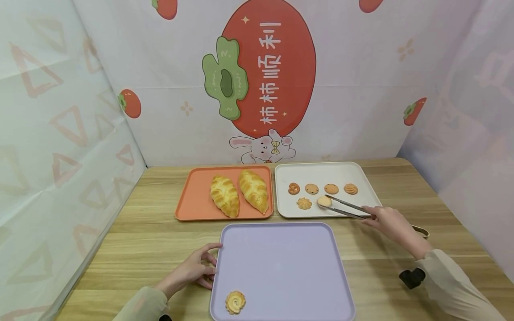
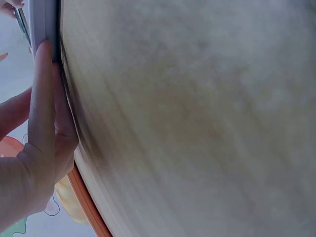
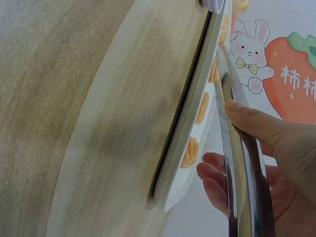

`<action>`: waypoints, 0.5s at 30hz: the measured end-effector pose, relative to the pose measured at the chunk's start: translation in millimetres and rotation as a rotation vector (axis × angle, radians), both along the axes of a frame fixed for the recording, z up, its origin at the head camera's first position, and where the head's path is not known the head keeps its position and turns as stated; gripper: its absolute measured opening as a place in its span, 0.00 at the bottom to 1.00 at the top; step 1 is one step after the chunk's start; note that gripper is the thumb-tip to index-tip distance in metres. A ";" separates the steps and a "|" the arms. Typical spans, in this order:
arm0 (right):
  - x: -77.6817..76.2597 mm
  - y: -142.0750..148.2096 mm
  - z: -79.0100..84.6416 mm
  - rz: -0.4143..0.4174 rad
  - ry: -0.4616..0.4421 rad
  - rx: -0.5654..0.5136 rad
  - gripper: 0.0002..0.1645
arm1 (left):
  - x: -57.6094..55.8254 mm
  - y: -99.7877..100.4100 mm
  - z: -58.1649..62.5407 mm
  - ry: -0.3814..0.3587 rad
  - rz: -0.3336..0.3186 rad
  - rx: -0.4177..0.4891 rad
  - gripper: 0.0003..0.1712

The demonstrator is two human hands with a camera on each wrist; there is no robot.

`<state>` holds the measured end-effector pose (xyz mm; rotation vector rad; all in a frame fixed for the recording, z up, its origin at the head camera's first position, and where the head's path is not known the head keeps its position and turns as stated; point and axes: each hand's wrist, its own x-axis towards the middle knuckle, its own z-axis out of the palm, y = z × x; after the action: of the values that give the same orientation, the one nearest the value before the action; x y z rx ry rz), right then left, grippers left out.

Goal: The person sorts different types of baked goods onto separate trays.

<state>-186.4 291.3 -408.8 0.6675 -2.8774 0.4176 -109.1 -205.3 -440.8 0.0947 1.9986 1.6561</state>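
Note:
My right hand (image 1: 391,225) grips metal tongs (image 1: 347,208), thumb on one arm and fingers on the other in the right wrist view. The tong tips lie on either side of a pale round cookie (image 1: 324,202) in the front row of the white tray (image 1: 373,203). Beside that cookie is a flower-shaped cookie (image 1: 304,203). My left hand (image 1: 194,269) rests against the left edge of the lavender tray (image 1: 281,263), fingers loosely extended along its rim. A ruffled round cookie (image 1: 235,302) lies in this tray's near left corner.
An orange tray (image 1: 192,200) with two large breads (image 1: 225,196) stands at the back left, beside the white tray. Behind the front cookies lie a pretzel (image 1: 294,188), two spotted round cookies (image 1: 311,189) and a swirled cookie (image 1: 350,189). Printed cloth walls enclose the wooden table (image 1: 152,236).

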 end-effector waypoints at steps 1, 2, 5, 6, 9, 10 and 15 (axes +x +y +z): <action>-0.2 0.4 -0.2 0.000 -0.001 0.002 0.09 | 0.0 -0.1 -0.1 0.000 0.000 0.000 0.38; -0.4 0.8 -0.5 0.000 -0.002 0.003 0.09 | -0.1 -0.3 -0.1 0.000 0.000 0.001 0.38; -1.0 1.8 -1.2 -0.002 -0.001 0.010 0.08 | -0.3 -0.4 0.0 -0.002 0.000 0.004 0.38; -1.1 2.1 -1.5 -0.003 -0.001 0.014 0.08 | -0.4 -0.5 0.0 -0.002 -0.001 0.006 0.38; -1.1 2.4 -1.7 -0.003 0.003 0.025 0.09 | -0.5 -0.5 0.5 -0.004 -0.003 0.010 0.38; -0.9 2.4 -1.8 -0.002 0.003 0.027 0.09 | -0.5 -0.4 0.7 -0.005 -0.003 0.011 0.38; -0.5 2.2 -1.6 -0.008 0.002 0.033 0.11 | -0.1 -0.5 1.4 -0.009 -0.004 0.009 0.38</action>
<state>-186.9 293.5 -410.4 0.6607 -2.8900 0.3687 -109.1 -205.7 -439.4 0.0944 1.9836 1.6600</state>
